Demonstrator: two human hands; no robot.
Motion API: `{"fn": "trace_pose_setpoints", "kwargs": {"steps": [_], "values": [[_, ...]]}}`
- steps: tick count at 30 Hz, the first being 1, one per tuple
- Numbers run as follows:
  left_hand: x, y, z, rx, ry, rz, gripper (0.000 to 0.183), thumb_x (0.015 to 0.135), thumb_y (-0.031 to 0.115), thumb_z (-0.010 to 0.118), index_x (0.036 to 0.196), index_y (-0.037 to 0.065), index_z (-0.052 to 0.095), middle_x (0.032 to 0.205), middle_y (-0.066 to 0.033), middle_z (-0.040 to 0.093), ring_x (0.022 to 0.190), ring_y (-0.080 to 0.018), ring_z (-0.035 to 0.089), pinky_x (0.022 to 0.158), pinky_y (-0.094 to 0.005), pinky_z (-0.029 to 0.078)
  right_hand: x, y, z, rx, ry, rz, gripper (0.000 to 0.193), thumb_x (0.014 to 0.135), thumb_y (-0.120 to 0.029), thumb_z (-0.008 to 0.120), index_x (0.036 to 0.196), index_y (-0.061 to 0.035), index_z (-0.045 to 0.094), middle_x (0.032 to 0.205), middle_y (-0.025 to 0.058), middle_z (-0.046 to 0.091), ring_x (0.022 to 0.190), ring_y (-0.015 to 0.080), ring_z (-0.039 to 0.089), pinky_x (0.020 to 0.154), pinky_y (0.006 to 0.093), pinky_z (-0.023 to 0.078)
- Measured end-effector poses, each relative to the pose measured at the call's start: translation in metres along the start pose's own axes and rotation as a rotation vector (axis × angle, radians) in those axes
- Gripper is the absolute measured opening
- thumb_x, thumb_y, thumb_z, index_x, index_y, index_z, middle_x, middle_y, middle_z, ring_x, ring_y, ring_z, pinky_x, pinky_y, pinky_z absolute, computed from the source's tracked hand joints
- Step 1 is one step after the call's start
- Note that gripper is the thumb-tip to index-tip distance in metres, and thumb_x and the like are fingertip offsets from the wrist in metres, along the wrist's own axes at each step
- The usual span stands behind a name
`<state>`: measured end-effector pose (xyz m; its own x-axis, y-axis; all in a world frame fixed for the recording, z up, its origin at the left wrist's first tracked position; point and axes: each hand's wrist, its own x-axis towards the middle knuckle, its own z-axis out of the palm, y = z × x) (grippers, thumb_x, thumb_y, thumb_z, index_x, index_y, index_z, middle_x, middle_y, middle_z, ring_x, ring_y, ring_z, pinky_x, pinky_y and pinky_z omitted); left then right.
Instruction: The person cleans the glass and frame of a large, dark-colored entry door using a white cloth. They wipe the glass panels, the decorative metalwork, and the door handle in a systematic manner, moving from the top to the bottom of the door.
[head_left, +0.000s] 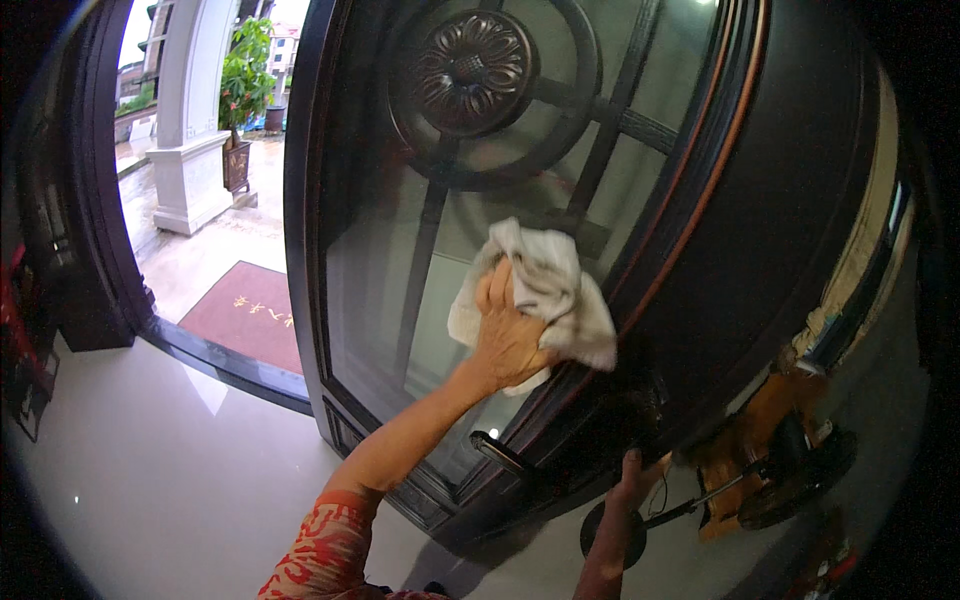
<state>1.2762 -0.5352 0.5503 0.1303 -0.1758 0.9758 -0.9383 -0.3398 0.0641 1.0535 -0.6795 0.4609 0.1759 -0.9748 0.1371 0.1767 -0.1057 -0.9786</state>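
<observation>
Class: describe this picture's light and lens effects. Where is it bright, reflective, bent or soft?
All in the head view: daylight looks washed out around the white pillar; the glossy floor shows pale reflections; fisheye curvature bends the door; corners fall black; the cloth's lower right edge looks slightly blurred.

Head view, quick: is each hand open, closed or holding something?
Left hand: holding a crumpled white cloth against the dark-framed glass door.
Right hand: cannot tell whether open or closed.

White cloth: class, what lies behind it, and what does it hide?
Behind the white cloth, the glass panel shows to its left and the dark door border to its right; the stretch directly covered cannot be seen.
</observation>
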Motion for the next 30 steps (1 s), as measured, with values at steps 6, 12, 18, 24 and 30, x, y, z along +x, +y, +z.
{"fn": "trace_pose_setpoints", "kwargs": {"steps": [6, 12, 18, 24, 30], "values": [[0.047, 0.008, -0.014, -0.019, 0.097, -0.236, 0.054, 0.091, 0.05, 0.033, 0.128, 0.014, 0.047, 0.134, -0.0162, 0.038, 0.13, -0.0352, 0.019, 0.104, -0.054, 0.002, 0.033, 0.04, -0.025, 0.07, -0.179, -0.381, 0.084, 0.071, -0.025, 0.068, 0.14, -0.0067, 0.025, 0.138, 0.0195, 0.033, 0.119, 0.0355, 0.041, 0.1, 0.0503, 0.038], [-0.012, -0.027, -0.015, 0.016, 0.043, -0.404, 0.049, 0.087, 0.035, 0.037, 0.125, 0.006, 0.047, 0.133, -0.0201, 0.041, 0.13, -0.0363, 0.027, 0.106, -0.0589, -0.004, -0.001, -0.001, -0.01, -0.01, -0.219, -0.197, 0.092, 0.071, -0.044, 0.062, 0.144, -0.008, 0.018, 0.14, 0.0216, 0.028, 0.125, 0.0377, 0.035, 0.102, 0.0509, 0.031], [-0.085, -0.062, -0.003, 0.23, -0.358, -0.537, 0.048, 0.084, 0.03, 0.038, 0.119, -0.001, 0.049, 0.129, -0.0243, 0.043, 0.129, -0.0407, 0.029, 0.105, -0.0629, -0.002, 0.001, 0.025, -0.01, 0.102, 0.156, -0.089, 0.08, 0.079, -0.047, 0.059, 0.142, -0.0102, 0.025, 0.147, 0.0168, 0.02, 0.133, 0.0332, 0.022, 0.107, 0.0557, 0.018], [-0.132, -0.067, -0.036, 0.101, -0.685, -0.624, 0.039, 0.083, 0.025, 0.049, 0.106, -0.006, 0.053, 0.115, -0.0282, 0.045, 0.11, -0.0454, 0.041, 0.089, -0.0642, 0.026, 0.005, 0.025, -0.018, 0.078, 0.009, -0.074, 0.087, 0.082, -0.06, 0.049, 0.147, -0.016, 0.012, 0.151, 0.0131, 0.009, 0.139, 0.0331, 0.007, 0.11, 0.0557, 0.004], [-0.168, -0.063, -0.004, -0.145, -0.127, -0.829, 0.052, 0.084, 0.028, 0.054, 0.124, -0.003, 0.041, 0.12, -0.0271, 0.042, 0.11, -0.0453, 0.039, 0.094, -0.0558, 0.026, -0.009, 0.0, 0.003, 0.068, 0.018, -0.034, 0.098, 0.075, -0.065, 0.054, 0.147, -0.0155, 0.009, 0.151, 0.0129, 0.007, 0.138, 0.0341, 0.011, 0.109, 0.0536, 0.01]]}}
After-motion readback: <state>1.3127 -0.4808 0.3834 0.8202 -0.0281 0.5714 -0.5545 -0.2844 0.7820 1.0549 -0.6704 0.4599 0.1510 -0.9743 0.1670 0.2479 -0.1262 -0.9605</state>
